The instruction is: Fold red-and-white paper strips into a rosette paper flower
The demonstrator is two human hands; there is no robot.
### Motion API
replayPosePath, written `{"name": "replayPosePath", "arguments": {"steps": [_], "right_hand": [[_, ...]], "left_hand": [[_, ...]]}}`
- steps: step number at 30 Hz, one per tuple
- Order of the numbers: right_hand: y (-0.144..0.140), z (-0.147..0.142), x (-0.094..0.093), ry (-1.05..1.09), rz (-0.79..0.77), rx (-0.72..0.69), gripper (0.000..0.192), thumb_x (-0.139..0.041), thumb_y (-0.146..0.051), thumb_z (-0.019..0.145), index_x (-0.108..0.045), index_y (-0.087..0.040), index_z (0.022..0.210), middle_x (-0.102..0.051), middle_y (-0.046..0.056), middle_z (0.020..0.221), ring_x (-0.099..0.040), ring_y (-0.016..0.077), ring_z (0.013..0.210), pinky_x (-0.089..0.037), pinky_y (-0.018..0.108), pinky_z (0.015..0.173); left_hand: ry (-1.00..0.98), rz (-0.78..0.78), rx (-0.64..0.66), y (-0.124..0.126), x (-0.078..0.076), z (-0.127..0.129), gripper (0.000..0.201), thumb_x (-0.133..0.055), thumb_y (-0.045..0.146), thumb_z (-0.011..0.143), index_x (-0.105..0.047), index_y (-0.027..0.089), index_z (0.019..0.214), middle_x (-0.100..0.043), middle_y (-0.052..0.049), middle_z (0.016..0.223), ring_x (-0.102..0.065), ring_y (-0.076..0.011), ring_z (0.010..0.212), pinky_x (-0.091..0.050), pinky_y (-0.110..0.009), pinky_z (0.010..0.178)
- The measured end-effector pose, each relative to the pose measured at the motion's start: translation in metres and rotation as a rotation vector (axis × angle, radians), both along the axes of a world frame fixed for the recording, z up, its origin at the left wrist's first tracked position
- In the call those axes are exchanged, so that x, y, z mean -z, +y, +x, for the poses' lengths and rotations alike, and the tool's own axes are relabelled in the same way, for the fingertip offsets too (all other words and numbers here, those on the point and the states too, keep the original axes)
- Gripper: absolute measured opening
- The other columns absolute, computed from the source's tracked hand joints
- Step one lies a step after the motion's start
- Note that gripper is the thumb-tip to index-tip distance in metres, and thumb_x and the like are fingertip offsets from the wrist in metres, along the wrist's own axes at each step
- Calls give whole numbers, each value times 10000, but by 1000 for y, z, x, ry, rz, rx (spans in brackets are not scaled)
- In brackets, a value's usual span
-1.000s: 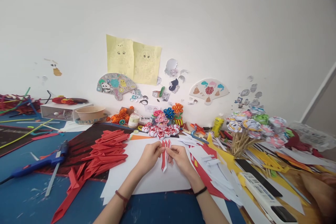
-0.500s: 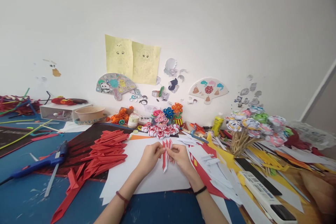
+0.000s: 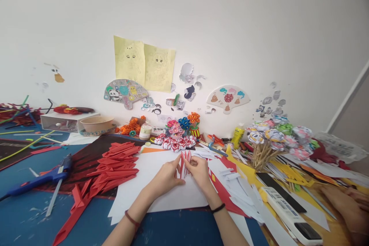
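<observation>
Between my two hands is a red and white folded paper piece (image 3: 186,158), held upright over white paper sheets (image 3: 150,196). My left hand (image 3: 167,175) grips its left side, with the index finger along the upper edge and the thumb lower down. My right hand (image 3: 198,169) pinches its right side between thumb and fingers; the fingertips behind the paper are partly hidden. Left of the sheets lies a heap of red folded paper strips (image 3: 118,165). Just beyond my hands stands a row of red and white paper flowers (image 3: 175,144).
A blue glue gun (image 3: 54,175) lies at left. To the right are white paper strips (image 3: 230,177), a dark phone (image 3: 281,192), a white power strip (image 3: 291,215) and paper flowers on sticks (image 3: 276,134). Another person's hand (image 3: 340,203) rests at the far right.
My left hand has shifted its grip, the index finger now stretched up along the paper piece and the thumb lower. The folds appear drawn closer together. The view has moved slightly.
</observation>
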State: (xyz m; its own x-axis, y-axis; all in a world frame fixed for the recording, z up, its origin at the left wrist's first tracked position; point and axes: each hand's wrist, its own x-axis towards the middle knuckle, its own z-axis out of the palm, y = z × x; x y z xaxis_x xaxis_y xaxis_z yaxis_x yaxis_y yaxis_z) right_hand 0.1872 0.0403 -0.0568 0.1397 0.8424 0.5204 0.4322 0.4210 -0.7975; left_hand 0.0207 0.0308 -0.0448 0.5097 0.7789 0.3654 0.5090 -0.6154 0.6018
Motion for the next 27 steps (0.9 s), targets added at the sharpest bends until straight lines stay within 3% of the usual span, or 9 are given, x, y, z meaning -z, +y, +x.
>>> {"name": "replayPosePath", "arguments": {"steps": [3,5,18,27], "right_hand": [[1,0,0,-24,15,16,391,-638,-355,740,-384,-205,482,-398,-69,419,-367,91,400,-250,209,413],[0,0,0,-32,16,15,386,-633,-351,743,-386,-205,485,-395,-70,417,-366,91,397,-248,208,411],[-4,-3,-2,-19,-32,-83,375,-620,-388,765,-405,-209,515,-478,-48,410,-457,115,369,-314,207,393],[-4,-2,-4,-1,-30,-61,391,-618,-393,752,-378,-216,499,-449,-56,389,-430,108,358,-292,205,379]], "left_hand": [[24,16,-14,-3,2,1,1056,-730,173,673,-85,232,1507,-635,10,810,-562,-172,653,-395,-240,618],[41,33,-22,-5,1,1,1080,-709,151,690,-12,232,1511,-598,28,743,-550,-177,643,-381,-239,608],[105,116,-22,-6,-1,-2,910,-583,132,744,-91,207,1506,-631,-52,875,-597,-232,789,-420,-273,692],[113,127,31,-7,-2,-3,981,-632,179,752,-15,241,1513,-617,-45,896,-576,-226,785,-423,-279,699]]}}
